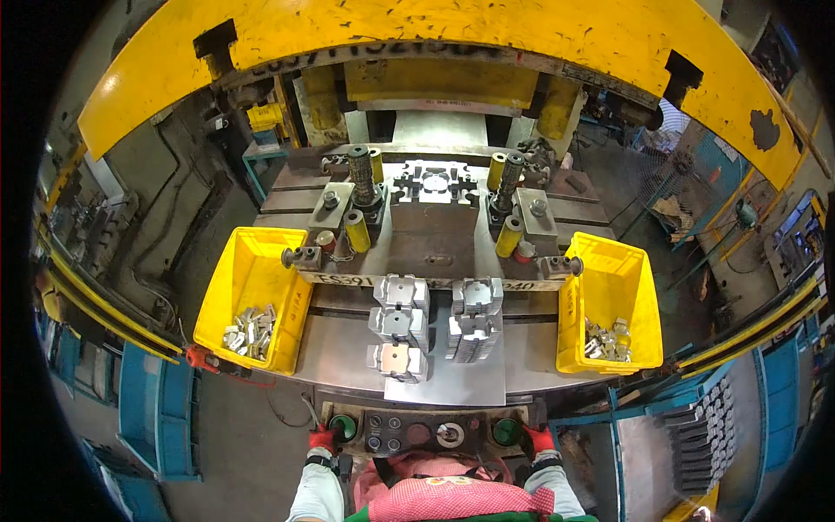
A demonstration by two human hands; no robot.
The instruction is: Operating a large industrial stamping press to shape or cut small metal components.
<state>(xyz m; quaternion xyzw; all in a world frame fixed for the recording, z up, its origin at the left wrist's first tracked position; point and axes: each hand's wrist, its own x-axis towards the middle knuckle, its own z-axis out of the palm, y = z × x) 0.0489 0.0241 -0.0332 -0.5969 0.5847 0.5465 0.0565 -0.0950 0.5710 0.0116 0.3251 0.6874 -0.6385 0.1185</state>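
Note:
My left hand [323,438], in a red glove, is at the left green push button [344,427] of a control panel [417,435]. My right hand [540,440], also red-gloved, is beside the right green push button [506,431]. Both hands look open, fingers apart, holding nothing; whether they press the buttons I cannot tell. Beyond the panel, several stacks of shaped metal plates [398,324] stand in two columns on a flat metal sheet [444,389]. Farther back, a bright cut-out metal plate [435,180] lies in the press die [432,235].
Yellow bins with small metal pieces flank the die, one left [291,339] and one right [570,335]. The yellow press ram [435,22] hangs overhead. Guide posts [360,174] rise from the die. At lower right, a rack [639,461] carries rows of metal parts [704,435].

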